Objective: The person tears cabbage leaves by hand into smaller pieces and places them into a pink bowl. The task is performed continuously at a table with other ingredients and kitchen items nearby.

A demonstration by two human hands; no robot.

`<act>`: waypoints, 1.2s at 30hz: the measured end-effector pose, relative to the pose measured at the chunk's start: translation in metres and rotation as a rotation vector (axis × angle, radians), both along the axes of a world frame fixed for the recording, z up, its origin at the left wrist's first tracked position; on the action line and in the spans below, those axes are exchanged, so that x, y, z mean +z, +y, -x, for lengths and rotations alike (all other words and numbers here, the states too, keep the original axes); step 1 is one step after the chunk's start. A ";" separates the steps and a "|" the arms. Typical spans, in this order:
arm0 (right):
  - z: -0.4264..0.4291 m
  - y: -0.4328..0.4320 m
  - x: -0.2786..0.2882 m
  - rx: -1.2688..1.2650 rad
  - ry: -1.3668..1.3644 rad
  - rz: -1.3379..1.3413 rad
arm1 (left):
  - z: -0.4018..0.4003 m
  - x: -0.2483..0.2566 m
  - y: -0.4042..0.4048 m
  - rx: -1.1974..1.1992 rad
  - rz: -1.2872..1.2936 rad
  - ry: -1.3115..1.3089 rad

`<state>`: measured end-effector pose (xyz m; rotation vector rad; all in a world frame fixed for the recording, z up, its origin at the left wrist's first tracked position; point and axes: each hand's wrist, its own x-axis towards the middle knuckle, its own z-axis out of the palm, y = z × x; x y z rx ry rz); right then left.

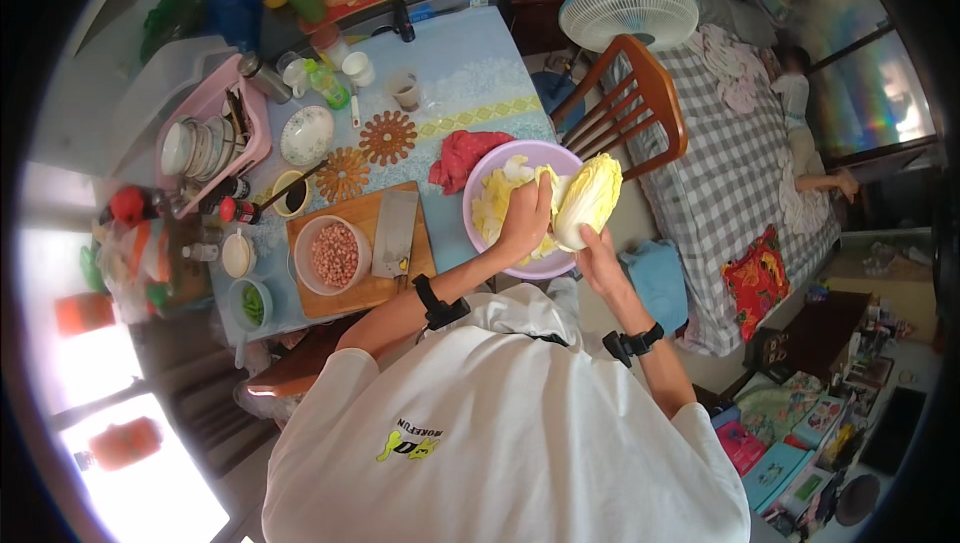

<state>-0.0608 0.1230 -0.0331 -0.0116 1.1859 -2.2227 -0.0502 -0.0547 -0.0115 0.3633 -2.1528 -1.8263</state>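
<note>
My right hand (598, 258) holds a napa cabbage head (590, 198) by its white base, tilted over the right rim of a light purple basin (471, 207). My left hand (526, 214) is over the basin, its fingers closed on a pale cabbage leaf (556, 181) beside the head. Whether that leaf is still attached is hidden. Torn yellow and white cabbage leaves (491, 201) lie in the basin, partly behind my left hand. A red cloth (466, 156) lies against the basin's left side.
Left of the basin, a cleaver (395, 231) and a bowl of diced pinkish food (335, 254) rest on a wooden cutting board (319, 305). A pink dish rack (259, 119) stands farther left. A wooden chair (660, 100) is beyond the basin; a person (799, 104) is by the bed (675, 138).
</note>
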 end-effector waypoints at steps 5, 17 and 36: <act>0.007 0.002 -0.003 0.037 0.046 -0.083 | -0.001 0.003 0.001 -0.104 -0.075 -0.047; 0.023 0.029 -0.005 0.183 0.041 -0.004 | -0.002 0.022 0.004 -0.302 -0.094 0.039; 0.017 -0.024 0.017 0.067 0.164 -0.349 | -0.015 0.005 -0.018 -0.382 0.806 -0.017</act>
